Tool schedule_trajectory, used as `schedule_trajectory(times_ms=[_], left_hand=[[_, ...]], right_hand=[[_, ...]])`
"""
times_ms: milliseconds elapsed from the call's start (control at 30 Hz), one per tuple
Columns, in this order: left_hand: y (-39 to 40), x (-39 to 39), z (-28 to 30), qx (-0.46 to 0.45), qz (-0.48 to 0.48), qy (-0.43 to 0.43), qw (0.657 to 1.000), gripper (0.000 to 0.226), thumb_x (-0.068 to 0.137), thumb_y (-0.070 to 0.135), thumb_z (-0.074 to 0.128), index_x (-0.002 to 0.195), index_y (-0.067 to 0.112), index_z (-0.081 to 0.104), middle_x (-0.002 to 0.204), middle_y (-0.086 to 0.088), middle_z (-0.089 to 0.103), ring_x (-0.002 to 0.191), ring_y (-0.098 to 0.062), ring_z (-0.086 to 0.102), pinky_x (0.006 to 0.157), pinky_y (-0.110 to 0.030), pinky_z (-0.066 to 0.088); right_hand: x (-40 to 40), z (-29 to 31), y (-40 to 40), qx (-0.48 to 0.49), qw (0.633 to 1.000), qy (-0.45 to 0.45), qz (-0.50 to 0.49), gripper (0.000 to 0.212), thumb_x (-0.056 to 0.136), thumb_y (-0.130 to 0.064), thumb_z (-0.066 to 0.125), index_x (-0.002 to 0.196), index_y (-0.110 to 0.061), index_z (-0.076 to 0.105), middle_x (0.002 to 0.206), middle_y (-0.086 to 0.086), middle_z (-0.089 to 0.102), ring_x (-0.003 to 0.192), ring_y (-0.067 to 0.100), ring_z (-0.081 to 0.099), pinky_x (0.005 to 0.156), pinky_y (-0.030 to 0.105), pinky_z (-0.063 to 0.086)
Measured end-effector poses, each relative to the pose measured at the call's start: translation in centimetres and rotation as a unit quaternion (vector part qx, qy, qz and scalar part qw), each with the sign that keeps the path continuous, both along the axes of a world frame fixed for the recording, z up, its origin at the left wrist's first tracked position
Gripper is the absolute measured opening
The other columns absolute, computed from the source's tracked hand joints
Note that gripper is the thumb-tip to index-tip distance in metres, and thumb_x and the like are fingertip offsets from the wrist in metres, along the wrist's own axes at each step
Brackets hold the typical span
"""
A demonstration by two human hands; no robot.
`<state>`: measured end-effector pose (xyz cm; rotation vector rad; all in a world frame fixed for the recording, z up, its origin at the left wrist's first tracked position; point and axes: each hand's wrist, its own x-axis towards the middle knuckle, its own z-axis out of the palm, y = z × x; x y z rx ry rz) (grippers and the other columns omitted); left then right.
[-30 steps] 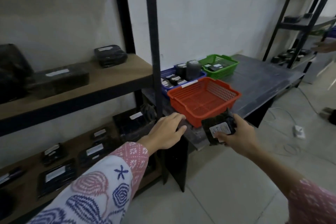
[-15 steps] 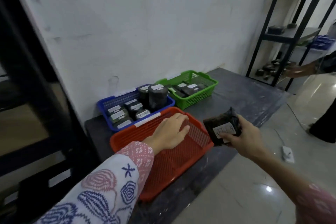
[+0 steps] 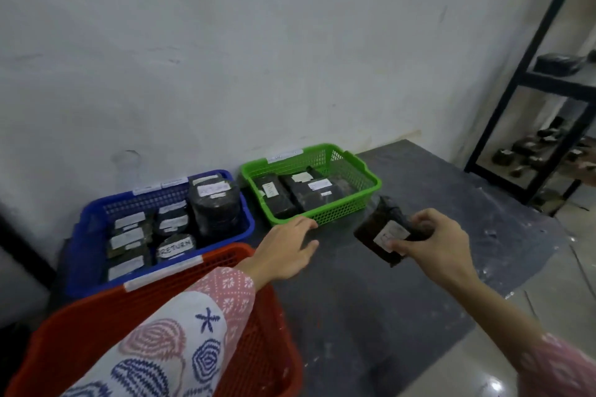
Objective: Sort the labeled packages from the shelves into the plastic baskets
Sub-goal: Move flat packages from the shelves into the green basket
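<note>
My right hand (image 3: 432, 245) grips a small black package with a white label (image 3: 385, 230) above the dark table, just right of the green basket (image 3: 348, 203). That green basket holds a few black labeled packages (image 3: 290, 192). The blue basket (image 3: 96, 213) to its left is packed with several labeled packages, one reading RETURN (image 3: 175, 246). Nearest me sits the orange basket (image 3: 258, 332); my left forearm crosses over it and hides most of its inside. My left hand (image 3: 285, 250) hovers palm down, fingers apart, holding nothing, close to the green basket's front left corner.
The baskets rest on a dark grey table (image 3: 371, 316) against a white wall. A black metal shelf rack (image 3: 529, 106) with dark packages stands at the far right. Glossy tiled floor (image 3: 483, 374) lies beyond the table's right edge.
The view swung from the left shelves to the baskets and came closer. My right hand carried the package up beside the green basket; my left hand moved past the orange basket toward the green one.
</note>
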<state>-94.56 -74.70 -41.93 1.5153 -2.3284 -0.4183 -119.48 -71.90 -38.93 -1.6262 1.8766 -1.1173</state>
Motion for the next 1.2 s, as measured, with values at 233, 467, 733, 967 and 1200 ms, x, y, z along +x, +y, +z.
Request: schedule_trajectory(times_ms=[233, 467, 733, 967, 1200], left_hand=[[-6.3, -6.0, -1.6, 0.004, 0.094, -0.009, 0.996, 0.046, 0.091, 0.031, 0.053, 0.133, 0.014, 0.044, 0.138, 0.002, 0.042, 0.126, -0.015, 0.042, 0.102, -0.028, 0.031], [-11.8, -8.1, -3.7, 0.006, 0.121, -0.06, 0.991, 0.06, 0.087, 0.046, 0.054, 0.137, 0.015, 0.041, 0.144, 0.004, 0.035, 0.134, -0.013, 0.032, 0.108, -0.028, 0.025], [-17.8, -7.9, -7.3, 0.01, 0.086, -0.092, 0.992, 0.093, 0.075, 0.081, 0.025, 0.14, 0.016, 0.04, 0.148, 0.0, 0.036, 0.139, -0.018, 0.028, 0.117, -0.042, 0.014], [-18.4, -7.2, -9.4, 0.039, 0.138, -0.088, 0.986, 0.094, 0.076, 0.081, 0.015, 0.142, 0.016, 0.035, 0.15, 0.0, 0.032, 0.136, -0.018, 0.034, 0.113, -0.039, 0.022], [-18.2, -6.9, -8.8, 0.068, 0.125, -0.095, 0.985, 0.077, 0.081, 0.069, 0.036, 0.138, 0.017, 0.041, 0.145, 0.0, 0.04, 0.129, -0.018, 0.043, 0.105, -0.039, 0.039]], right_hand=[[-6.7, 0.1, -11.1, 0.007, 0.998, -0.007, 0.067, 0.055, 0.052, -0.019, 0.09, 0.098, -0.014, 0.062, 0.092, 0.001, 0.062, 0.087, 0.019, 0.059, 0.076, 0.037, 0.051], [-7.1, 0.5, -22.1, 0.019, 0.993, -0.1, 0.055, 0.066, 0.053, -0.02, 0.091, 0.106, -0.012, 0.051, 0.095, -0.003, 0.053, 0.091, 0.017, 0.053, 0.083, 0.037, 0.048], [-3.2, -1.0, -34.7, 0.027, 0.978, -0.135, 0.158, 0.044, 0.052, -0.01, 0.09, 0.086, -0.014, 0.062, 0.08, -0.001, 0.067, 0.073, 0.011, 0.064, 0.063, 0.018, 0.053], [3.2, -4.6, -41.7, 0.069, 0.978, 0.063, 0.188, 0.056, 0.065, -0.027, 0.085, 0.114, -0.013, 0.062, 0.101, 0.012, 0.07, 0.087, 0.028, 0.066, 0.077, 0.042, 0.055], [6.2, -7.2, -42.1, 0.151, 0.938, 0.254, 0.182, 0.042, 0.084, -0.019, 0.069, 0.112, 0.003, 0.048, 0.116, 0.024, 0.057, 0.109, 0.042, 0.054, 0.08, 0.042, 0.047]])
